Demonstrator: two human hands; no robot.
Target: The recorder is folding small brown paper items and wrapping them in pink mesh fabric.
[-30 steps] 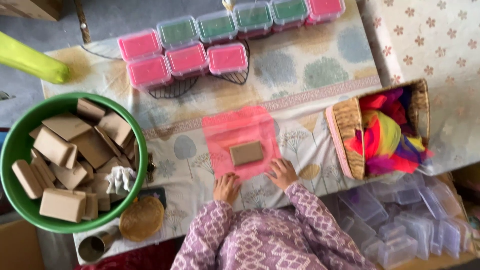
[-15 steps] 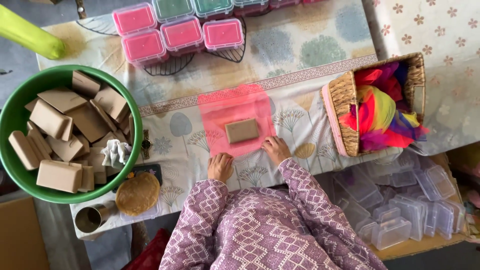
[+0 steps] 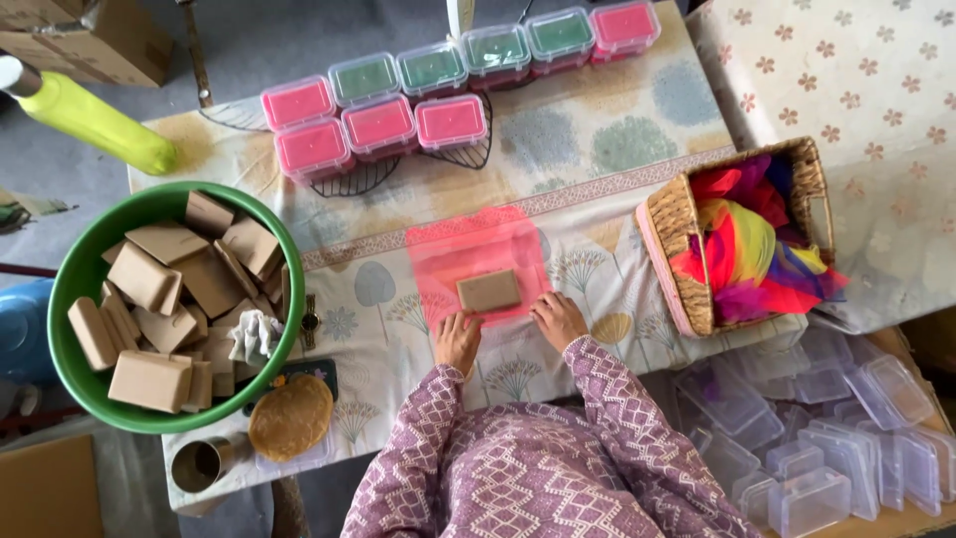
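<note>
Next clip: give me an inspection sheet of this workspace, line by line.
Surface: table under a tree-patterned cloth.
Job's things: tan rectangular bar lying on a sheer pink sheet.
Clutter: green round bowl heaped with tan bars; pink and green filled clear boxes; wicker basket of coloured sheets; empty clear plastic boxes; metal cup.
Grippers: left hand and right hand both rest on the sheet's near edge, fingers flat.
Cables: nothing seen.
Surroundings: yellow-green bottle; cardboard box.

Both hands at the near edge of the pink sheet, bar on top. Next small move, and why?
Probably fold the near edge of the pink sheet over the tan bar: left hand and right hand both rest at that edge, and the bar lies bare beside them.
</note>
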